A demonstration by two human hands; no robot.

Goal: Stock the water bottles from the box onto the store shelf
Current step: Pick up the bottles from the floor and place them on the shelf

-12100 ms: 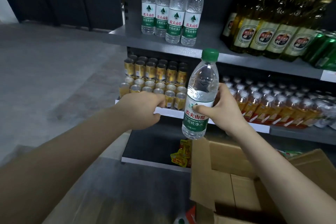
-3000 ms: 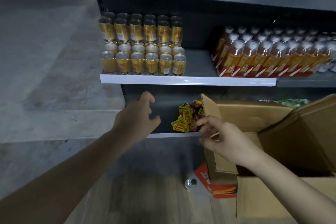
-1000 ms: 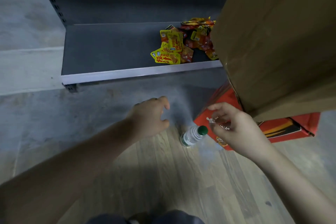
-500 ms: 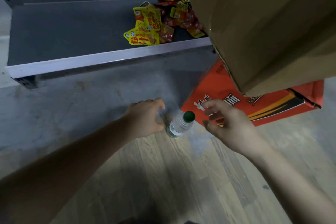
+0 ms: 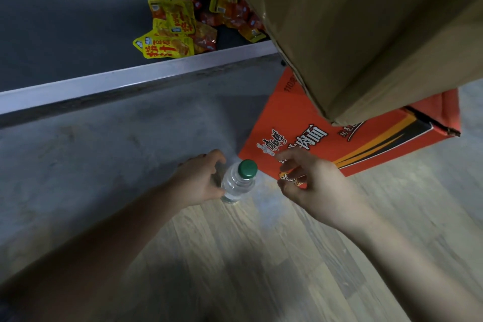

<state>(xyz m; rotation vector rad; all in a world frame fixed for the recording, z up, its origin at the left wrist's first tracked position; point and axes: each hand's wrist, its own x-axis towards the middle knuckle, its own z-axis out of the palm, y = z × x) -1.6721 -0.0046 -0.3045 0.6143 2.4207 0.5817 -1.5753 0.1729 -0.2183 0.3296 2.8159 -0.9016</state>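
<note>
A brown cardboard box [image 5: 366,34] fills the far right above a flattened red carton [image 5: 326,138]. Left of them, bare floor [image 5: 235,256] lies open. A clear green-capped bottle [image 5: 239,181] stands upright there, the left hand [image 5: 201,180] curling its fingers [image 5: 218,158] against it; the right hand [image 5: 311,185] hovers beside, fingers loosely apart

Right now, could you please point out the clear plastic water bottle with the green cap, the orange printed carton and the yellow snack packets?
clear plastic water bottle [image 5: 236,184], head view, shoulder.
orange printed carton [image 5: 292,123], head view, top face.
yellow snack packets [image 5: 167,47], head view, front packet.
</note>
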